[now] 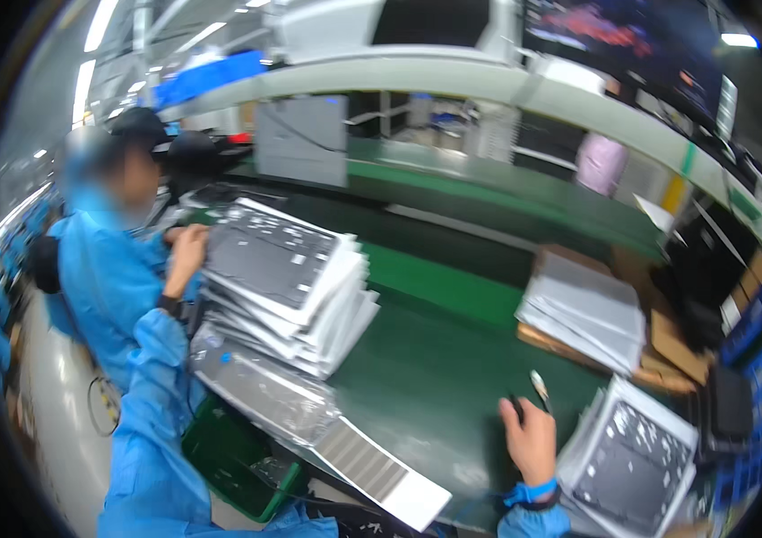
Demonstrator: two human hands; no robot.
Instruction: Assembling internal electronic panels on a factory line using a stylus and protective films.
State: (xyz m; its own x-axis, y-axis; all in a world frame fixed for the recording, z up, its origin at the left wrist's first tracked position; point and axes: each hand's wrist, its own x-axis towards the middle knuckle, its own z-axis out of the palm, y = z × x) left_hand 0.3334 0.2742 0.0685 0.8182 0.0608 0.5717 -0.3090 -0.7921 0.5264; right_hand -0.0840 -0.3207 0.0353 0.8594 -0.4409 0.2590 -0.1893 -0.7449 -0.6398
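Resting near the front edge of the green bench, your right hand is loosely curled around a dark pen-like tool, its pale tip pointing up — a light grip, so a nudge could drop it. Just to its right, a stack of grey panels leans at the bench edge and could slide if your wrist bumps it. Your left hand is hidden — I cannot tell its state — behind the blue sleeve beside the tall stack of panels, whose fanned-out layers look unsteady. A co-worker's hand also touches that stack, so pushing together may topple it.
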